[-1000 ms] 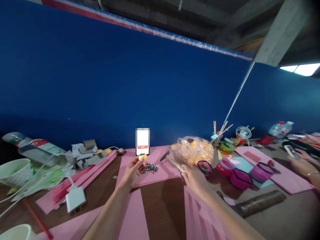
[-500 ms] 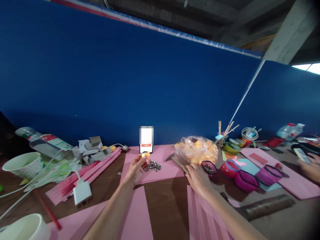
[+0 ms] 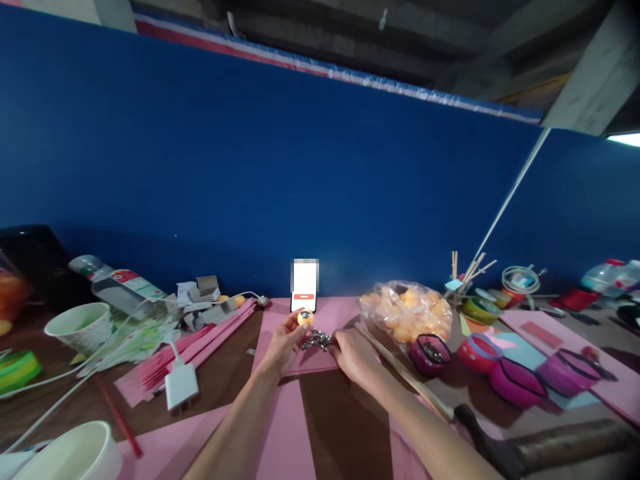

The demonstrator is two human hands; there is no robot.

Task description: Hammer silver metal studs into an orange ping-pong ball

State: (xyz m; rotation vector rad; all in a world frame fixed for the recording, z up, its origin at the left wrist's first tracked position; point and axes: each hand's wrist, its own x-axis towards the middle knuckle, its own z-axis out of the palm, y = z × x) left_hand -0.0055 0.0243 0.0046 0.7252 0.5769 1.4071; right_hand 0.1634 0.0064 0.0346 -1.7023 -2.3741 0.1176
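Observation:
My left hand (image 3: 289, 340) pinches an orange table tennis ball (image 3: 305, 319), which has a dark, shiny spot on its upper side. Just below it, a small heap of shiny metal pieces (image 3: 317, 341) lies on pink paper (image 3: 270, 333). My right hand (image 3: 353, 353) is at the right edge of this heap with its fingers drawn together. Whatever is between those fingertips is hidden. Beside my right forearm rests a wooden handle (image 3: 407, 372) joined to a dark head, like a hammer.
A phone (image 3: 304, 287) stands against the blue wall. Right of it are a clear bag of orange balls (image 3: 407, 310), a purple pouch of small metal pieces (image 3: 430, 353) and more pouches (image 3: 517, 383). Left are a white charger (image 3: 181, 385), cables, paper cups (image 3: 80, 327) and a bottle (image 3: 127, 290).
My right hand has left the wooden handle and moved left to the metal heap. My left hand still holds the ball, whose shiny spot now faces me more. The view has shifted left.

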